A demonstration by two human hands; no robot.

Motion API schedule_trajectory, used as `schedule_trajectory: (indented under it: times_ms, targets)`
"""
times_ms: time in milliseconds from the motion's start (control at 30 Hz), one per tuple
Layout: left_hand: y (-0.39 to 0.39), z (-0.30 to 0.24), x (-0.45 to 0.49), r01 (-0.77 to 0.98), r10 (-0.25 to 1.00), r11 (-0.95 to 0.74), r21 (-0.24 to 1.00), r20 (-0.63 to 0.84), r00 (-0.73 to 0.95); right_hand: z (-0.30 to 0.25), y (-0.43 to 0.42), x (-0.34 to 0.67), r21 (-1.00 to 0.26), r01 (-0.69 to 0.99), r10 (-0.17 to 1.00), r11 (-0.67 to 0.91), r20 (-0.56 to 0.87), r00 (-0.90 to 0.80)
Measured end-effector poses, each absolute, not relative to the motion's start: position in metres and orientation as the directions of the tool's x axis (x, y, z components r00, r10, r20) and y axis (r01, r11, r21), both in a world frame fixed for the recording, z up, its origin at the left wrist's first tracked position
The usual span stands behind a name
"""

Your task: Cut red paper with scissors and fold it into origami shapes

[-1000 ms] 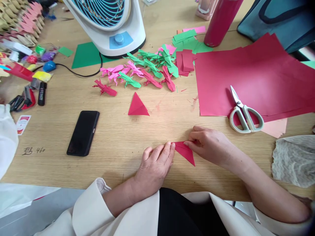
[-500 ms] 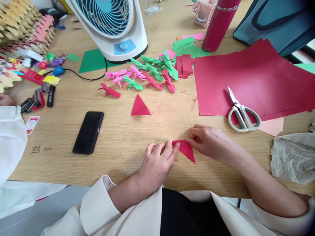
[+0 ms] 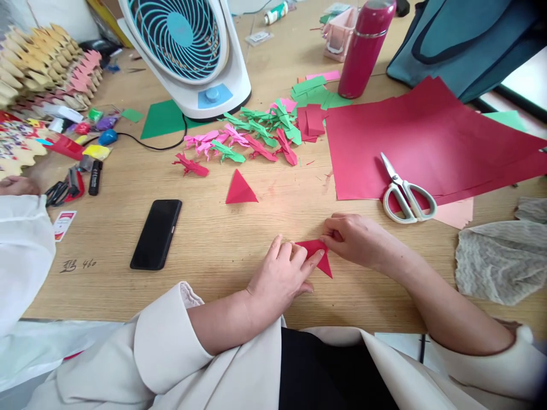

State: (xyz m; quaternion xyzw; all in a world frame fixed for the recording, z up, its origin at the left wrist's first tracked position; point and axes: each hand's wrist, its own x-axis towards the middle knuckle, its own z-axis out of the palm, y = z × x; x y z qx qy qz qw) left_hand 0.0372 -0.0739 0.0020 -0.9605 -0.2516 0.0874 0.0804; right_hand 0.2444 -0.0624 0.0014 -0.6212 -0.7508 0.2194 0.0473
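Observation:
A small folded red paper triangle point(image 3: 319, 256) lies on the wooden table point(image 3: 213, 239) close to the front edge. My left hand point(image 3: 285, 272) rests on its left part, fingers stretched flat and pressing the paper down. My right hand point(image 3: 356, 239) pinches the triangle's upper right corner between thumb and fingers. A second red paper triangle point(image 3: 240, 189) lies alone farther back. Behind it sits a heap of several folded pink, green and red paper figures point(image 3: 248, 136).
Red paper sheets point(image 3: 427, 136) with scissors point(image 3: 404, 191) on them lie at right. A black phone point(image 3: 156, 233), a desk fan point(image 3: 188, 51), a red bottle point(image 3: 363, 48), a grey cloth point(image 3: 499, 259) and clutter at left. Another person's white sleeve point(image 3: 17, 256) at far left.
My left hand has slid right over the red triangle, covering more of it. The camera view has tilted up and shifted slightly.

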Motion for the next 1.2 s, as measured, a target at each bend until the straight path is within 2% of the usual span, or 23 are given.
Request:
schedule_trajectory:
  times_ms: [233, 367, 467, 567, 667, 733, 800, 867, 933, 1033, 1100, 1200]
  targets:
    - [-0.070, 0.007, 0.042, 0.483, 0.505, -0.862, -0.153, -0.186, 0.843, 0.001, -0.063, 0.248, -0.421, 0.896, 0.952, 0.142, -0.189, -0.240]
    - [-0.070, 0.005, 0.037, 0.521, 0.528, -0.849, -0.088, -0.144, 0.837, 0.005, -0.062, 0.253, -0.480, 0.861, 0.939, 0.169, -0.187, -0.289]
    - [-0.064, 0.006, 0.032, 0.580, 0.577, -0.814, 0.010, -0.087, 0.812, 0.006, -0.062, 0.256, -0.538, 0.820, 0.930, 0.194, -0.166, -0.329]
    - [-0.050, 0.009, 0.032, 0.652, 0.659, -0.741, 0.160, -0.015, 0.752, 0.006, -0.063, 0.256, -0.593, 0.765, 0.921, 0.252, -0.096, -0.378]
    - [-0.031, 0.012, 0.039, 0.598, 0.661, -0.695, 0.399, 0.028, 0.750, 0.008, -0.063, 0.256, -0.644, 0.684, 0.907, 0.344, 0.038, -0.420]
    - [-0.018, 0.013, 0.045, 0.550, 0.655, -0.611, 0.570, -0.027, 0.755, 0.010, -0.063, 0.256, -0.662, 0.632, 0.892, 0.403, 0.131, -0.432]
    - [-0.007, 0.012, 0.050, 0.523, 0.645, -0.443, 0.729, -0.146, 0.750, 0.013, -0.063, 0.256, -0.680, 0.597, 0.890, 0.426, 0.194, -0.413]
    - [0.000, 0.009, 0.053, 0.473, 0.657, -0.271, 0.838, -0.198, 0.727, 0.014, -0.063, 0.256, -0.717, 0.573, 0.911, 0.396, 0.226, -0.346]
    - [0.005, 0.004, 0.056, 0.401, 0.696, -0.167, 0.901, -0.180, 0.695, 0.013, -0.061, 0.256, -0.778, 0.545, 0.947, 0.312, 0.212, -0.240]
    - [0.009, -0.003, 0.058, 0.255, 0.749, -0.069, 0.964, -0.119, 0.652, 0.007, -0.058, 0.254, -0.870, 0.470, 0.986, 0.146, 0.087, -0.145]
    - [0.010, -0.008, 0.059, 0.169, 0.768, -0.017, 0.986, -0.095, 0.633, 0.000, -0.055, 0.252, -0.916, 0.396, 0.989, 0.055, -0.006, -0.150]
    - [0.010, -0.013, 0.058, 0.119, 0.786, 0.003, 0.993, -0.076, 0.613, -0.011, -0.052, 0.250, -0.968, 0.247, 0.986, -0.034, -0.073, -0.151]
